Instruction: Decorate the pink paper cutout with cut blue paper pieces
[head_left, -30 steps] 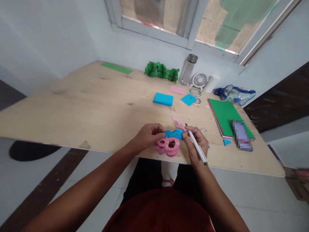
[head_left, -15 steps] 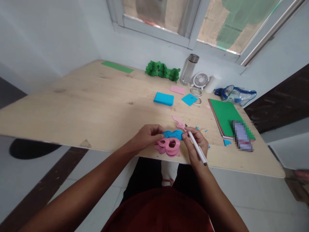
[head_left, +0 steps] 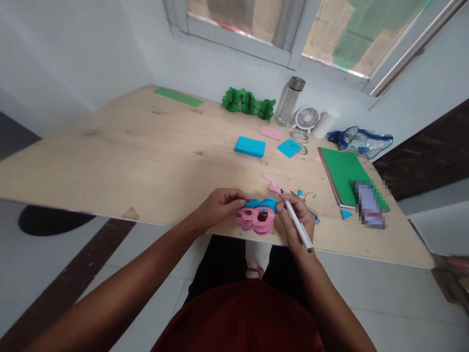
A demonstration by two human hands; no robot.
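Close to the table's near edge, my left hand (head_left: pixel 227 206) pinches the left side of a scalloped blue paper cutout (head_left: pixel 269 203). Against its near side lies a layered pink paper cutout (head_left: pixel 267 226) with holes through it. My right hand (head_left: pixel 302 213) is closed around a white pen (head_left: pixel 299 226), its dark tip pointing away from me. Fingertips of that hand also touch the right end of the blue cutout. A curvy pink paper scrap (head_left: pixel 271 184) lies just beyond the pen tip. Partly hidden behind my right hand are scissors (head_left: pixel 316 217).
Folded blue paper (head_left: pixel 249 146), a blue square (head_left: pixel 289 148) and tape rolls (head_left: pixel 299 136) lie farther back. Green sheets (head_left: pixel 343 177) are at right. Along the wall stand a green paper garland (head_left: pixel 247 101), a glass bottle (head_left: pixel 289 103) and a small fan (head_left: pixel 307 119).
Both hands keep their grips. My right hand has shifted slightly, so more of the scissors shows beside it. The view has moved a little.
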